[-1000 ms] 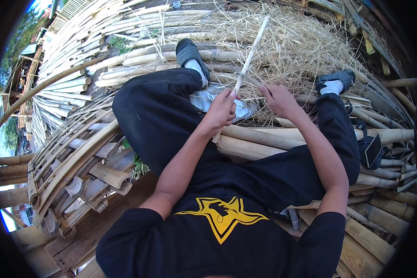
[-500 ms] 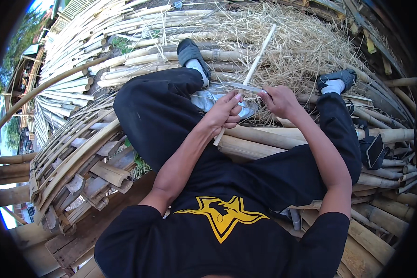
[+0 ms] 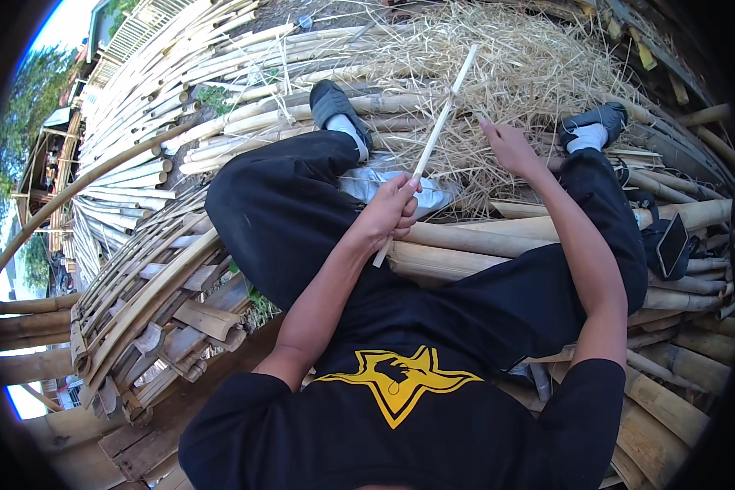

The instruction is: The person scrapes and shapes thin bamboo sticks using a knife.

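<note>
Honestly, that heap of shavings [image 3: 539, 69] at upper right could swallow anything dropped. The pale stick [image 3: 434, 136] slants up mid-frame, wrapped in the left hand [image 3: 392, 211]; a slack grip might let it twist. The right hand [image 3: 514, 150], right of centre, looks curled, but I can't tell around what.

Gap lying between left hand [image 3: 394, 210] and right hand [image 3: 512, 149], pale stick [image 3: 435, 139] slanting along its left, left leg [image 3: 261, 200] and right leg [image 3: 608, 216] flanking — bamboo poles [image 3: 465, 240] barring the near side (straw [image 3: 506, 65] spreading beyond)
</note>
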`<state>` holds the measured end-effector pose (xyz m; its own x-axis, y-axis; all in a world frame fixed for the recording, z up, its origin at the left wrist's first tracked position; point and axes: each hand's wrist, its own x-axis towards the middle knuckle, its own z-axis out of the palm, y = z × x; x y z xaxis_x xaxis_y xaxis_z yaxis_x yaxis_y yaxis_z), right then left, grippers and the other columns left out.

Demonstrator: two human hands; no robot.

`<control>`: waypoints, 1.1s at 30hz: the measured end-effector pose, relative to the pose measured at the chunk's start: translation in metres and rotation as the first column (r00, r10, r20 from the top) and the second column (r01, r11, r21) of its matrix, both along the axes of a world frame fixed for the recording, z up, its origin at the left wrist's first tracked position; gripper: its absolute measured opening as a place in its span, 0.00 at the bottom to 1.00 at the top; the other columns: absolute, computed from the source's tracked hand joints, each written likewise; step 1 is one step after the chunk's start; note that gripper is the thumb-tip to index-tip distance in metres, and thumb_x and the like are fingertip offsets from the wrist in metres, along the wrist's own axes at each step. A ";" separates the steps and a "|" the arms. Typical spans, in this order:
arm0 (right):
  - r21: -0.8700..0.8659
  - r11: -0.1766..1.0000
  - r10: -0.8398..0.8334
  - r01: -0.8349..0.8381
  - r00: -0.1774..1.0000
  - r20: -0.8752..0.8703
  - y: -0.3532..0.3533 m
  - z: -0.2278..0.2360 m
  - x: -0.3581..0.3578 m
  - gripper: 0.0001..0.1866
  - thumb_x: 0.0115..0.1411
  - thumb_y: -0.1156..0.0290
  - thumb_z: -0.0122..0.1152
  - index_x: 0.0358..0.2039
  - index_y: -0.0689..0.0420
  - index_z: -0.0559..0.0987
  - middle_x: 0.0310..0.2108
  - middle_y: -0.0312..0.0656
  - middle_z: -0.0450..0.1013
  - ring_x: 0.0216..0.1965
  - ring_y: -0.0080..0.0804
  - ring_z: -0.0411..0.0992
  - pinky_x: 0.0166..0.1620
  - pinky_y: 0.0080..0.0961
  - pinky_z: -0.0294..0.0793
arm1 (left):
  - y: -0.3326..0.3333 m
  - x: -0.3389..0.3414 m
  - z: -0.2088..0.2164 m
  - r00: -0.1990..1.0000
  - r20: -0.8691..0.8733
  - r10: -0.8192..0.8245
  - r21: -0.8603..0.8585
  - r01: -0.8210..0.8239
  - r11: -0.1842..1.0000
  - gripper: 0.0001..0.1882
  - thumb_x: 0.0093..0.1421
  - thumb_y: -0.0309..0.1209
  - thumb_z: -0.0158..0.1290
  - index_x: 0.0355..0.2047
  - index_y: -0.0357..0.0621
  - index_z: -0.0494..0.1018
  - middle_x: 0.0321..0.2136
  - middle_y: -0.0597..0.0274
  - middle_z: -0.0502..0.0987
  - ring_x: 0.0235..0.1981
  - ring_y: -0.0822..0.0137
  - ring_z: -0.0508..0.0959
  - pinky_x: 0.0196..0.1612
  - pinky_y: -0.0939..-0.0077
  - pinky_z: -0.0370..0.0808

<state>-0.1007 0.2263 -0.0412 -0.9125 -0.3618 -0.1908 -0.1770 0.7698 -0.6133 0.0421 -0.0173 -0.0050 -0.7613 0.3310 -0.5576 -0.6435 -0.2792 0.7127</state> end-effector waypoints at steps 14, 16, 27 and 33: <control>0.110 0.956 0.289 -0.272 0.936 -0.201 -0.024 0.022 0.041 0.25 0.64 0.49 0.41 0.27 0.57 0.76 0.18 0.51 0.71 0.26 0.53 0.72 0.30 0.47 0.69 | 0.009 0.005 0.008 0.991 -0.129 0.030 -0.217 -0.058 0.975 0.12 0.69 0.39 0.39 0.30 0.48 0.60 0.12 0.76 0.52 0.09 0.83 0.50 0.10 0.86 0.45; 0.141 0.956 0.290 -0.259 0.910 -0.295 -0.018 0.010 0.037 0.25 0.64 0.49 0.42 0.25 0.57 0.76 0.19 0.52 0.72 0.26 0.53 0.72 0.31 0.48 0.69 | 0.009 0.009 0.009 0.993 -0.114 0.028 -0.215 -0.052 0.975 0.12 0.69 0.39 0.39 0.30 0.49 0.60 0.12 0.76 0.52 0.09 0.83 0.50 0.10 0.86 0.46; 0.343 0.923 0.283 -0.173 0.909 -0.304 0.028 -0.015 0.000 0.25 0.62 0.47 0.45 0.29 0.56 0.78 0.24 0.52 0.74 0.29 0.55 0.72 0.33 0.47 0.70 | 0.016 0.066 0.008 0.996 0.071 0.045 -0.164 -0.033 0.986 0.11 0.69 0.38 0.39 0.30 0.48 0.60 0.13 0.76 0.52 0.09 0.84 0.49 0.10 0.87 0.44; 0.270 0.955 0.158 -0.125 0.982 -0.103 0.004 -0.017 0.022 0.32 0.62 0.42 0.41 0.26 0.60 0.78 0.26 0.54 0.75 0.32 0.55 0.73 0.39 0.46 0.71 | -0.003 0.056 -0.001 0.993 0.112 0.042 -0.078 -0.033 0.996 0.09 0.69 0.36 0.38 0.34 0.46 0.62 0.14 0.74 0.54 0.09 0.83 0.50 0.11 0.87 0.48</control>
<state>-0.0790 0.2303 -0.0586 -0.8778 -0.4413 -0.1862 -0.3567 0.8617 -0.3608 0.0984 -0.0199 -0.0059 -0.7026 0.2570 -0.6636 -0.7116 -0.2531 0.6554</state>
